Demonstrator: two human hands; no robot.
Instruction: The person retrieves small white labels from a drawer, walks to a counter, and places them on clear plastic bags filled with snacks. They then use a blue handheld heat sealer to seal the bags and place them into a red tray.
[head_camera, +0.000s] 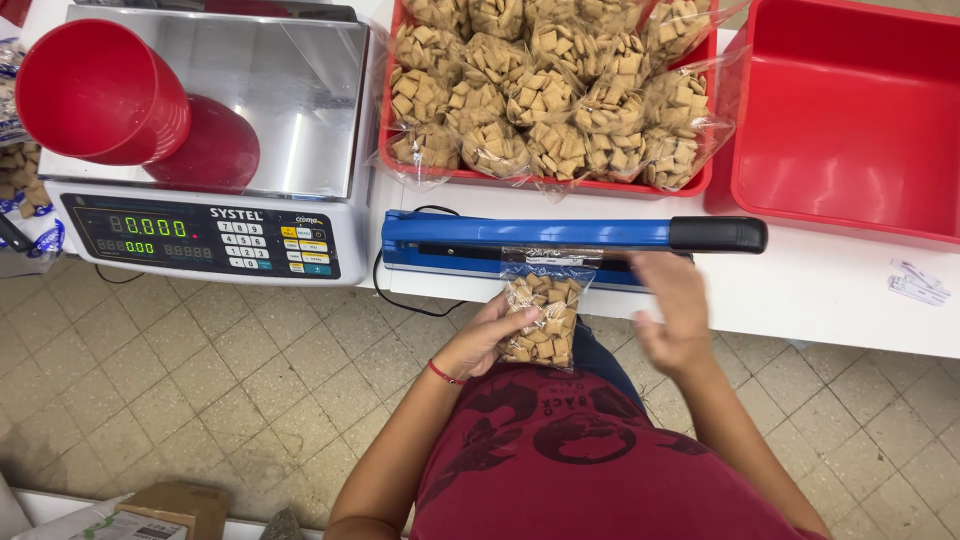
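The left hand holds a clear bag of square biscuits, fingers closed on its side, its top edge lying in the blue sealer at the white tabletop's front edge. The right hand hovers just beside the bag, blurred, fingers loosely spread and holding nothing. Behind the sealer a red tray is heaped with filled bags; an empty red bin stands right of it. A scale carries a red cup. Below lies a beige tiled floor.

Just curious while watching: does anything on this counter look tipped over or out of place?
Yes: the red plastic cup lies on its side on the steel scale pan rather than standing upright. Nothing looks spilled.
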